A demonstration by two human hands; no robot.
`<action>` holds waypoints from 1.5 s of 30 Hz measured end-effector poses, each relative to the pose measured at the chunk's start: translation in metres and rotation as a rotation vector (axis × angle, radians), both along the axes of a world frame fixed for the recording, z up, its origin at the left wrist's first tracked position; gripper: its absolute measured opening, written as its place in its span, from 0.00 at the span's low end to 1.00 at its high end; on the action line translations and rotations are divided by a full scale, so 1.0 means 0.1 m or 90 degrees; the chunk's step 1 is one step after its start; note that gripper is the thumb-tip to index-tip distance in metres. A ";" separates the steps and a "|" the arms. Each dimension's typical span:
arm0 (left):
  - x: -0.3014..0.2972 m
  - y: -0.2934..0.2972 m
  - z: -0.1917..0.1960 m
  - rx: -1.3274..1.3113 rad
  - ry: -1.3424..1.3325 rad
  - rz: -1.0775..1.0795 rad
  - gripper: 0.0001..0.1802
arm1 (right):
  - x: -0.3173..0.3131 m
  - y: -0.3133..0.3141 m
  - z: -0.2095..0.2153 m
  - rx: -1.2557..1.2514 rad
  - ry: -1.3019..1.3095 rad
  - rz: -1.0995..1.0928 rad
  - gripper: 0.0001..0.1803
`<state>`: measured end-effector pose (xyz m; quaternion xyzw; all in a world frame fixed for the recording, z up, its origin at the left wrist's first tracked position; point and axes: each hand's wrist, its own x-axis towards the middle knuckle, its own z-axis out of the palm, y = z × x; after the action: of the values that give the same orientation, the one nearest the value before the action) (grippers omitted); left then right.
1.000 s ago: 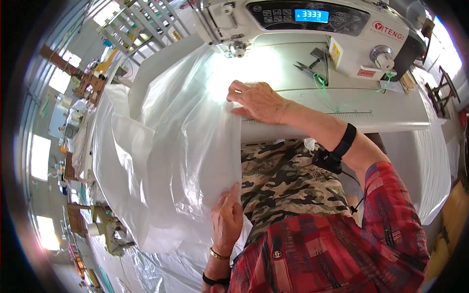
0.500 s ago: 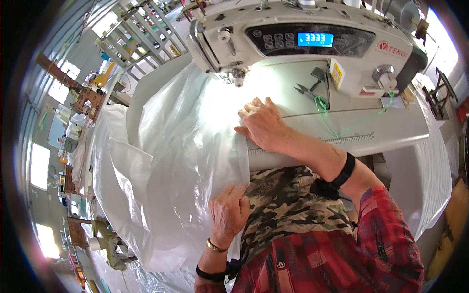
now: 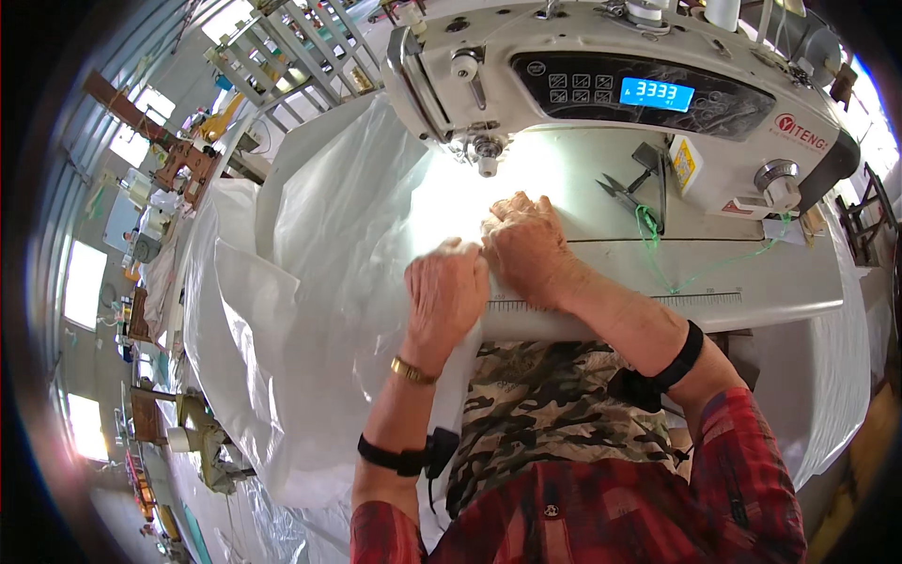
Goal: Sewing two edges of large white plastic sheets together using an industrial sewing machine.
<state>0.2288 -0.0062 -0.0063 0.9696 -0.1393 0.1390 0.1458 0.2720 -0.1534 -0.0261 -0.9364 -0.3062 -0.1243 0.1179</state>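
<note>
A large translucent white plastic sheet covers the left part of the sewing table and hangs over its near edge. My left hand is closed on the sheet's right edge, knuckles up. Right beside it, my right hand has its fingers curled and pressed together at the same edge; the fingertips are hidden. Both hands lie just in front of the brightly lit needle area of a white sewing machine. Glare washes out the sheet beneath the needle.
Black-handled scissors lie on the table right of my hands, with green thread trailing from them. A ruler scale runs along the near edge. More white sheeting hangs at the right. A grey metal rack stands far left.
My left hand has moved up along the sheet's edge, from near my lap to beside my right hand. The camera view has shifted slightly, and the machine appears further right.
</note>
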 end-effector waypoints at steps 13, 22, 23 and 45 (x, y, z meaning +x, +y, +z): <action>-0.78 0.59 0.25 -0.061 -0.074 0.091 0.17 | 0.02 0.00 0.02 0.236 -0.179 -0.020 0.11; -0.76 1.19 -0.29 -0.118 -0.086 0.108 0.19 | -1.37 0.12 -0.07 -0.062 0.151 0.334 0.13; -0.75 1.20 -0.29 -0.120 -0.086 0.103 0.19 | -1.51 0.15 -0.13 -0.076 0.208 0.320 0.14; -1.26 0.76 0.09 -0.074 -0.259 0.060 0.18 | -1.95 -0.60 -0.20 0.314 0.302 0.179 0.13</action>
<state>0.1030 0.0695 0.0027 0.9170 -0.1118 0.3462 0.1633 0.0771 -0.2139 -0.0461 -0.8313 -0.3571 0.0437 0.4236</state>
